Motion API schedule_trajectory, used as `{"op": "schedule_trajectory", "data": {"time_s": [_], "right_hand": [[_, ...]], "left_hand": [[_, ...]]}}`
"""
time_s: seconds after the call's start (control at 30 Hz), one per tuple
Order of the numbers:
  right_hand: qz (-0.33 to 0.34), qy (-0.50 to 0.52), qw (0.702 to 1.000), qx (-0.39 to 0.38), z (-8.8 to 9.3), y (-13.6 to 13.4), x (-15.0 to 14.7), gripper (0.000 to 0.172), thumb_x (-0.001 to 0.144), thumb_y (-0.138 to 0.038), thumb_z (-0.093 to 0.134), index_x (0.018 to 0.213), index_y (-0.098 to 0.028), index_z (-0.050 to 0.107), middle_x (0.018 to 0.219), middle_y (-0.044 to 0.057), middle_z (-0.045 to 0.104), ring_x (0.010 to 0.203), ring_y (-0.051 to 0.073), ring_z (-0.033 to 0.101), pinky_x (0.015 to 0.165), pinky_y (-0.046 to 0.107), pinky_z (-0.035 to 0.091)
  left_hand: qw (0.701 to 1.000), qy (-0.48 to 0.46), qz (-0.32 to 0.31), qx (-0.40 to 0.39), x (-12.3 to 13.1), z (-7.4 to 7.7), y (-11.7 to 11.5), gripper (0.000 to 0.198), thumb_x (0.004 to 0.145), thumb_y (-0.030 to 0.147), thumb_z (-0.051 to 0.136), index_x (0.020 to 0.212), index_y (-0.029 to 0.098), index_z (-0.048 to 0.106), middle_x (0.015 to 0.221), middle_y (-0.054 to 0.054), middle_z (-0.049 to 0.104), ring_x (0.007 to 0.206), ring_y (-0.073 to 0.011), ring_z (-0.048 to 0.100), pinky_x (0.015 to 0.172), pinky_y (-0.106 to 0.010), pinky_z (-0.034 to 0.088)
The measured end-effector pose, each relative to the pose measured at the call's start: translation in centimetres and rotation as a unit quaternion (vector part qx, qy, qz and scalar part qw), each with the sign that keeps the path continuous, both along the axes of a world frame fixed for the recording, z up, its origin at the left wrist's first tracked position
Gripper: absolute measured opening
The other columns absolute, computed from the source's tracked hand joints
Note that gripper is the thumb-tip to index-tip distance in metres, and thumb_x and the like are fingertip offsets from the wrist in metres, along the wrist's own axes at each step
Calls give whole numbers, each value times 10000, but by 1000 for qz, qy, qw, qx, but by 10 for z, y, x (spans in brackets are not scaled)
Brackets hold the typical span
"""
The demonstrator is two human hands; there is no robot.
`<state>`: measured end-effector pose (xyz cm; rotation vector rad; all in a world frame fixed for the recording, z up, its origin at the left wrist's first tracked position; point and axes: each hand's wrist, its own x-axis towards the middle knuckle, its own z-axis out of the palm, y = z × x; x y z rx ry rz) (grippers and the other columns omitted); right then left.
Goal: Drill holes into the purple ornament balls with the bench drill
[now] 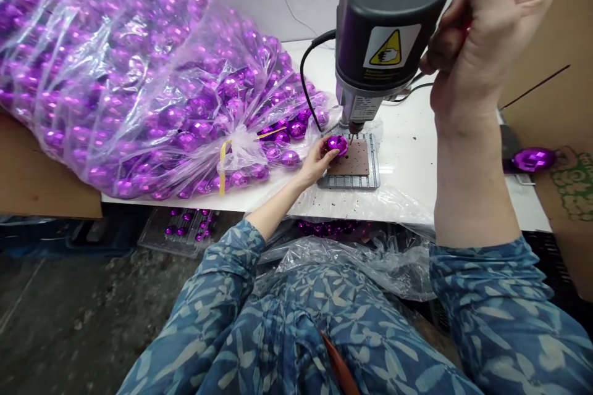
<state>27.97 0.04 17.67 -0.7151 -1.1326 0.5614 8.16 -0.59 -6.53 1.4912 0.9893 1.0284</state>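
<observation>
My left hand [316, 160] pinches a shiny purple ball [336, 144] and holds it on the brown pad [354, 160] of a small grid plate, right under the tip of a grey bench press machine [386, 24]. My right hand [482, 31] is raised beside the machine's head, fingers curled round its lever, of which only a dark stub and a bit of red show.
A big clear plastic bag [139, 80] full of purple balls lies on the white table [407, 160] at the left. One purple ball [534, 159] rests at the right by a cardboard box [556, 74]. A plastic tray [183, 229] with balls sits below the table.
</observation>
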Motion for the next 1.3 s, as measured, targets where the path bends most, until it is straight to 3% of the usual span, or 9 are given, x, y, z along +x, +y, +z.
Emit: {"op": "schedule_trajectory", "data": {"time_s": [0.2, 0.37, 0.43, 0.53, 0.63, 0.73, 0.87, 1.07, 1.3], "right_hand": [[8, -5, 1000, 6, 2, -2, -2, 565, 843, -528, 748, 519, -213, 410, 396, -63, 301, 308, 77, 282, 322, 318, 145], [13, 10, 1000, -8, 4, -3, -2, 526, 1022, -266, 571, 523, -196, 419, 397, -53, 306, 313, 76, 291, 329, 295, 145], [14, 9, 1000, -11, 3, -3, -2, 526, 1025, -263, 573, 527, -192, 421, 401, -53, 312, 313, 73, 298, 334, 286, 154], [15, -3, 1000, -6, 2, -2, -1, 539, 943, -428, 697, 538, -197, 429, 411, -62, 319, 320, 76, 314, 332, 284, 173], [22, 0, 1000, 9, 0, -2, -1, 568, 727, -647, 743, 538, -202, 444, 410, -68, 332, 325, 82, 313, 320, 298, 166], [24, 0, 1000, 10, 1, -2, -1, 576, 550, -706, 734, 515, -212, 440, 390, -69, 326, 309, 86, 292, 311, 339, 142], [16, -10, 1000, 13, 2, -1, -1, 571, 569, -700, 725, 501, -217, 427, 394, -55, 338, 311, 91, 300, 325, 366, 137], [30, 0, 999, 30, -1, 1, 1, 554, 640, -651, 730, 525, -201, 428, 403, -59, 350, 317, 80, 300, 325, 334, 135], [35, 23, 999, -3, 3, -7, -3, 560, 568, -640, 772, 520, -192, 440, 407, -83, 350, 326, 59, 294, 334, 305, 151]], "left_hand": [[996, 66, -7, 67, 6, -9, 10, 615, 953, 553, 770, 1454, 236, 605, 1382, -131, 743, 1267, -316, 705, 1164, -546, 541], [989, 104, 20, 107, 10, -16, 14, 565, 927, 484, 824, 1419, 261, 658, 1283, -108, 763, 1232, -313, 689, 1150, -570, 538], [985, 119, 22, 121, 12, -14, 13, 561, 910, 444, 850, 1410, 266, 668, 1267, -104, 760, 1217, -312, 678, 1138, -567, 540], [977, 157, 22, 139, 14, -7, 7, 592, 879, 389, 882, 1417, 260, 669, 1209, -98, 763, 1165, -312, 669, 1092, -553, 555], [971, 184, 19, 152, 14, 1, -3, 605, 858, 327, 894, 1414, 260, 665, 1189, -89, 764, 1135, -310, 660, 1063, -544, 557], [970, 182, 4, 160, 15, 6, -12, 590, 865, 270, 873, 1411, 250, 649, 1295, -101, 741, 1199, -316, 648, 1090, -547, 543], [971, 166, -6, 172, 18, 6, -19, 559, 909, 288, 832, 1425, 245, 618, 1396, -121, 704, 1288, -319, 625, 1155, -553, 508], [980, 127, 27, 148, 28, -4, -18, 502, 940, 384, 819, 1394, 268, 638, 1369, -110, 715, 1305, -303, 613, 1180, -532, 505], [983, 114, 44, 139, 30, -11, -18, 527, 909, 415, 855, 1357, 257, 627, 1344, -123, 698, 1312, -312, 606, 1179, -539, 500]]}}
